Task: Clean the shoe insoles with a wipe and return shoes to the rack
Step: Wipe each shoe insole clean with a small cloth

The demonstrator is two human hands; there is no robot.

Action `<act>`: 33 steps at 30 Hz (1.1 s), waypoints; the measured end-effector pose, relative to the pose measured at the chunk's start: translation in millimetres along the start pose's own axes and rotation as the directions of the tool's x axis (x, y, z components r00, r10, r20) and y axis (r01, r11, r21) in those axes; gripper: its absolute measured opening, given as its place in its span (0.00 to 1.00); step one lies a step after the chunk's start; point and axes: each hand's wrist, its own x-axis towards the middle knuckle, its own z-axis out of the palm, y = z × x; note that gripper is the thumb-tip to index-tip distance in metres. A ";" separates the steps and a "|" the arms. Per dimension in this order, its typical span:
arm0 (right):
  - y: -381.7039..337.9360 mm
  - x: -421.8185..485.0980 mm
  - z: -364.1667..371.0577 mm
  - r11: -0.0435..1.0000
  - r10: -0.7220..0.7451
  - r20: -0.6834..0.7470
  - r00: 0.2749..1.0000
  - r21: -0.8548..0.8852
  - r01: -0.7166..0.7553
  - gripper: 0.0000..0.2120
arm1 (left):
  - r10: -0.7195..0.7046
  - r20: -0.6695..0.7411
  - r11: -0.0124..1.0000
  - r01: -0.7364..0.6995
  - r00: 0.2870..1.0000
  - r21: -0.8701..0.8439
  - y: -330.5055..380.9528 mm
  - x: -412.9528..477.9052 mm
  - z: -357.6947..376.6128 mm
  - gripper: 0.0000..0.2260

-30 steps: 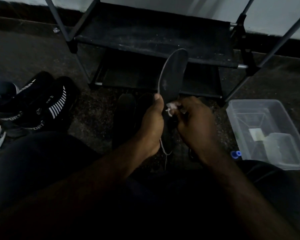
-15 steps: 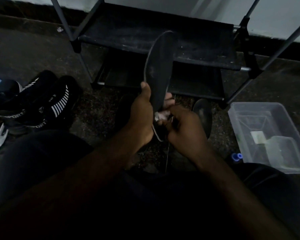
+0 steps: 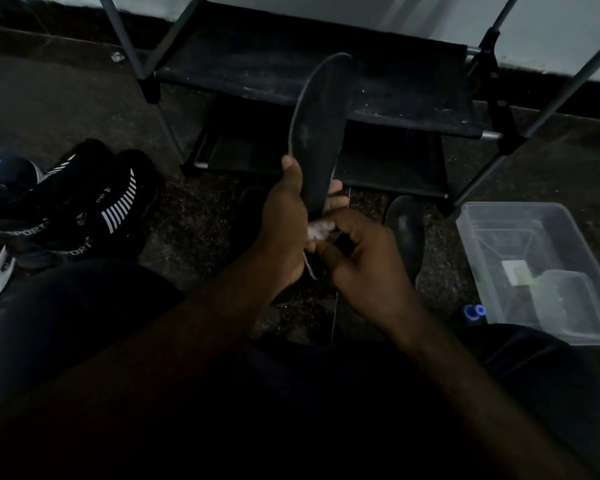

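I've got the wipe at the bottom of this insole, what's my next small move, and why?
Probably slide the wipe up the insole: the right hand presses it at the lower end, while the left hand grips the insole upright.

A dark flat foam insole (image 3: 321,133) stands upright before a black metal-framed shoe rack (image 3: 326,74). Black striped sneakers (image 3: 94,209) lie left of it, a clear plastic tub (image 3: 499,216) right.
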 end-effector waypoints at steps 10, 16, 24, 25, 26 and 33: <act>14.4 6.1 -8.6 0.994 0.103 -0.189 0.976 0.059 -0.094 0.06 | -0.053 0.186 0.995 0.036 0.981 0.090 -29.3 -20.9 11.1 0.30; 0.6 0.2 5.4 0.999 -0.034 -0.056 0.998 0.033 0.036 0.08 | -0.106 0.022 0.994 0.105 0.994 0.027 -4.3 -3.9 -1.5 0.33; 16.2 8.2 -10.6 0.997 0.072 -0.271 0.960 0.018 -0.070 0.06 | -0.051 0.173 0.990 0.027 0.984 0.138 -37.1 -25.0 13.6 0.24; 15.7 8.1 -9.8 0.998 0.066 -0.265 0.962 0.019 -0.063 0.06 | -0.049 0.182 0.989 0.023 0.982 0.144 -34.1 -23.1 13.0 0.25; 14.2 7.7 -7.7 0.999 0.054 -0.243 0.968 0.019 -0.051 0.06 | -0.053 0.186 0.989 0.026 0.981 0.142 -29.6 -19.4 11.4 0.27; 7.7 2.3 3.4 0.998 -0.022 -0.154 0.988 -0.054 0.014 0.06 | -0.110 0.125 0.988 0.096 0.986 0.118 -20.8 -8.8 1.7 0.32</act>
